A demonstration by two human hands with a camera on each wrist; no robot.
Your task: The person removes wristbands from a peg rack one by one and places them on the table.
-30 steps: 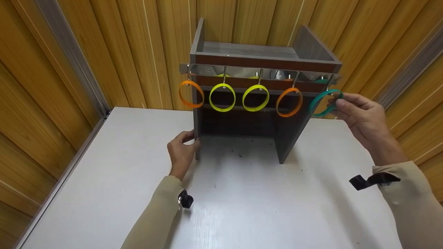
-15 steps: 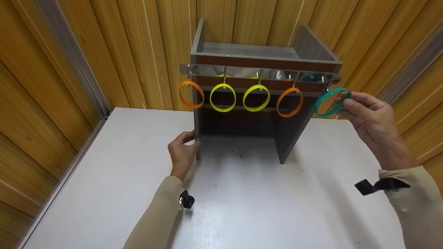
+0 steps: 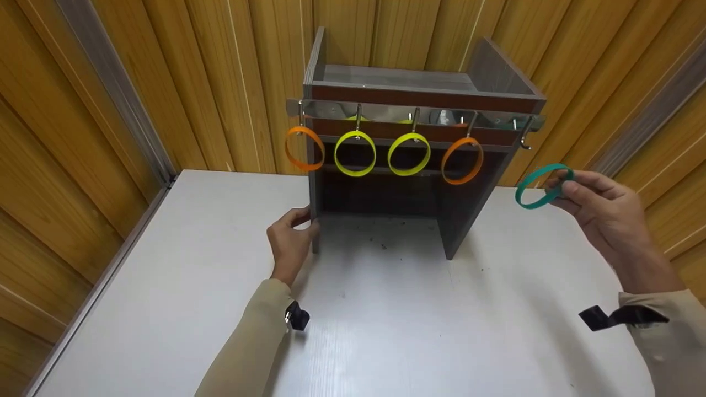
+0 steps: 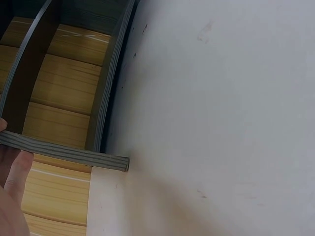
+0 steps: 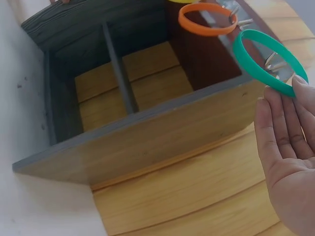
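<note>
Wood-panelled walls (image 3: 265, 82) surround our white table (image 3: 386, 331). At right, our right hand (image 3: 609, 212) pinches the teal ring (image 5: 266, 78), apart from the rightmost hook (image 3: 525, 132); our left hand (image 3: 289, 240) grips the left panel (image 4: 74, 154) of the grey rack (image 3: 419, 99).

Kind of place: a narrow, booth-like work bay, closest to a workshop or test station; the exact kind cannot be told.
Walls: yellow-brown, wood-patterned panels (image 3: 265, 82) with upright grooves, on the left, at the back and on the right of the head view.
Corners: a grey metal-like strip (image 3: 112, 77) at upper left and a matching strip (image 3: 656, 117) at upper right, where the walls meet.
Desk: a plain white desk (image 3: 220, 248) reaching to the panels, its left side bordered by a grey rail (image 3: 98, 289).
Surface: small dark specks (image 3: 383, 247) near mid-frame; a pale sheen at lower centre.
Furnishing: a grey and red-brown board unit (image 3: 380, 132) standing on the desk before the back panels.
</note>
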